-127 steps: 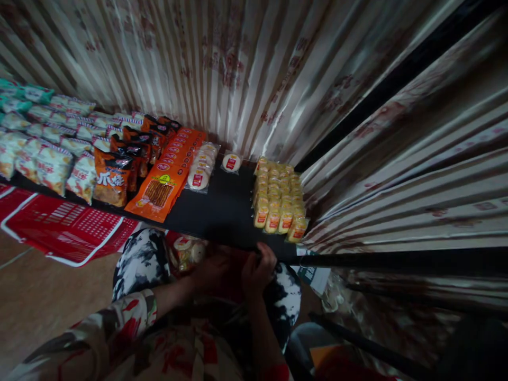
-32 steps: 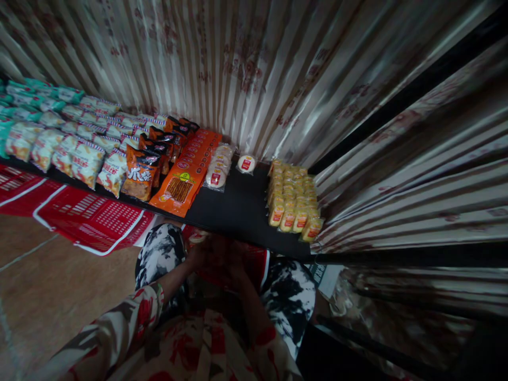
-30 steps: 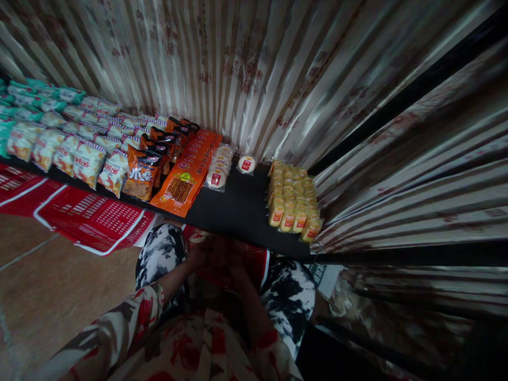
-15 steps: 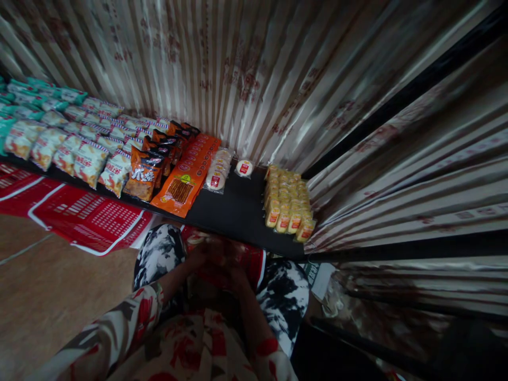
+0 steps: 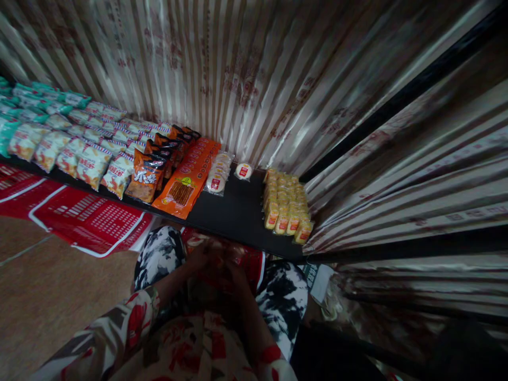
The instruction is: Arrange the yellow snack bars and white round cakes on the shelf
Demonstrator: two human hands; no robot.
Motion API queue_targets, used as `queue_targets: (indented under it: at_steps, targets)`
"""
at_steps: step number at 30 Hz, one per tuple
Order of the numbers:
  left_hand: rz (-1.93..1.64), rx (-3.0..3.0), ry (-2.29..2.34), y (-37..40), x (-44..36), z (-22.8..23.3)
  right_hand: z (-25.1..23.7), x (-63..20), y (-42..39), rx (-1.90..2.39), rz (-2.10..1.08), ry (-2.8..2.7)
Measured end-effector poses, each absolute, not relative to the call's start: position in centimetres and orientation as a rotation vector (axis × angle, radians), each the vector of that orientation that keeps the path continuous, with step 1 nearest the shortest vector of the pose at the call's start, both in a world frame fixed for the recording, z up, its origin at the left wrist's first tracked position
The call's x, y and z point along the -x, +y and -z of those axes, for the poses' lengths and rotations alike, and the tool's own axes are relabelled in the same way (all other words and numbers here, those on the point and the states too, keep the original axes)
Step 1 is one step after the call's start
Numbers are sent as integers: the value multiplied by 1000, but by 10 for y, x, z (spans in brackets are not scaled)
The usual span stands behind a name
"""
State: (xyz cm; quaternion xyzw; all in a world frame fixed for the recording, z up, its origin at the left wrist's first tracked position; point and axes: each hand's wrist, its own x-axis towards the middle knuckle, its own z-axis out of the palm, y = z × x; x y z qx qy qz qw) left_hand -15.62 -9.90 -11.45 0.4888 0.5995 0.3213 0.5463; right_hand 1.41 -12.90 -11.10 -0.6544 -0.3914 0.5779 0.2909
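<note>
Since the earlier frames your hands had dropped from the shelf edge into the red basket (image 5: 254,262) on your lap, and the view had swung slightly left — the shelf (image 5: 234,214) goods themselves had not shifted. Your left hand (image 5: 200,254) and right hand (image 5: 236,272) sat close together over the basket, both dim; you looked to be fingering a clear-wrapped round cake (image 5: 194,242) at the basket's left rim, but whether either hand had closed on it could not be told.

Stocking so far, judged from the shelf: chip bags (image 5: 89,164), dark orange bags (image 5: 145,177), flat orange packs (image 5: 182,185) and yellow packs (image 5: 283,209) lay in full rows. The round-cake row (image 5: 217,177) was one column, with a single cake (image 5: 243,171) begun beside it — a bare black gap ran between that and the yellow packs.

Left to do, by my reading: fill that gap from the basket. Empty red baskets (image 5: 85,222) lay below the shelf.
</note>
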Motion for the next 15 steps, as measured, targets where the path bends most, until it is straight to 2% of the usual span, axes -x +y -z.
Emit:
queue_targets:
  at_steps: [6,15]
  targets:
    - [-762,-1388,1408,-97,156,101,103,-19,-126,1749,-1455,-1204]
    - [-677,-1574,1428,-97,141,57,84,-26,-127,1596,-1363,-1459]
